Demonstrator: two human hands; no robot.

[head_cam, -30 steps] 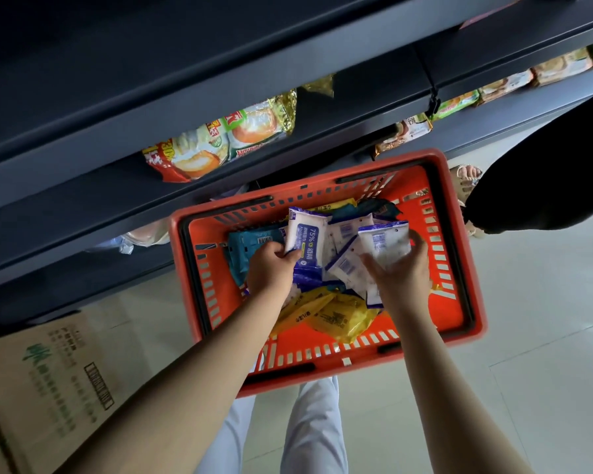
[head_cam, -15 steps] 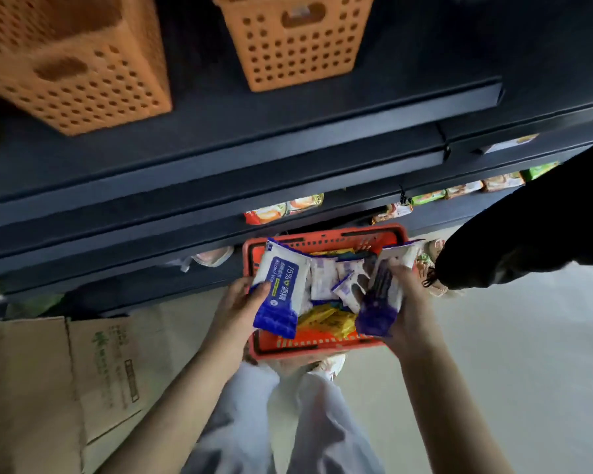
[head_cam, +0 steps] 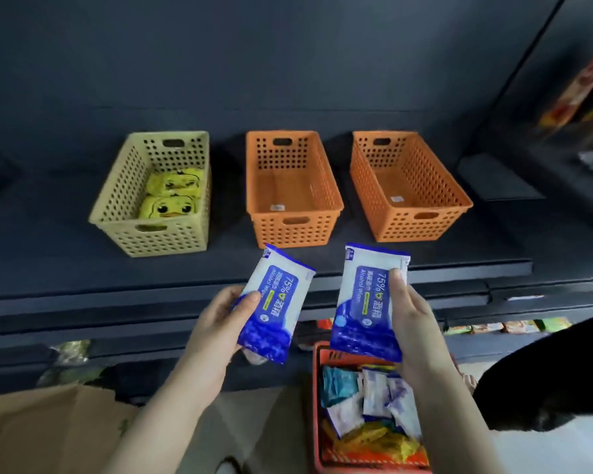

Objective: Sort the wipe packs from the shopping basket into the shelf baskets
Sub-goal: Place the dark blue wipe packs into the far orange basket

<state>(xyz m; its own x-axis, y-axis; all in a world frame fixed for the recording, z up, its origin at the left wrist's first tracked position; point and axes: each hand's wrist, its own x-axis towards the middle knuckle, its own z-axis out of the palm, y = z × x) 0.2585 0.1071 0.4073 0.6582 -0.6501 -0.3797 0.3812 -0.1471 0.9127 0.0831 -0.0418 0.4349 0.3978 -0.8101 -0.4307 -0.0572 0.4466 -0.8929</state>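
**Two alcohol wipe packs held in front of the shelf baskets**

The left hand (head_cam: pixel 216 321) holds the left wipe pack (head_cam: pixel 278 302). Its grip is closed on the pack's lower left edge, with the thumb on the printed face and the fingers behind. The right hand (head_cam: pixel 416 326) holds the right wipe pack (head_cam: pixel 360 302), which has the same blue-and-white print. Here the thumb lies along the face and the fingers are behind the right edge. Both packs are roughly upright, slightly tilted, and side by side without touching. They are in the air in front of the shelf (head_cam: pixel 48 254) edge, below the two orange baskets.

Three perforated baskets stand in a row on the shelf, apart from one another. The pale yellow basket (head_cam: pixel 158 239) at left contains two yellow duck-face packs (head_cam: pixel 168 206). The middle orange basket (head_cam: pixel 291 230) and the right orange basket (head_cam: pixel 421 227) each have a small label on the floor.

The red shopping basket (head_cam: pixel 317 371) sits low, partly under the right forearm. It holds mixed packs (head_cam: pixel 370 401) in teal, white-and-blue and yellow. A cardboard box (head_cam: pixel 42 436) lies at lower left. A dark shape (head_cam: pixel 555 378) at lower right cannot be identified.
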